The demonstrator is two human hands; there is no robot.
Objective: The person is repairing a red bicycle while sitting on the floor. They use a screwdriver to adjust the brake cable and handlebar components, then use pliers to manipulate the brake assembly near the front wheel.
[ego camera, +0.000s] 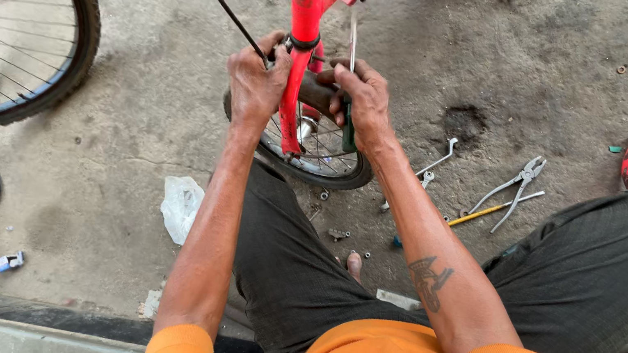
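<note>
Gripping the red fork (292, 107) above the small front wheel (323, 153), the left hand (255, 85) has its fingers curled shut around it to steady it, while the right hand (361, 96), fingers closed on a green-handled screwdriver (348, 124), works just beside them.

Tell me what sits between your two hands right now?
In the head view, the red fork leg of the small wheel runs between left hand and right hand.
</note>
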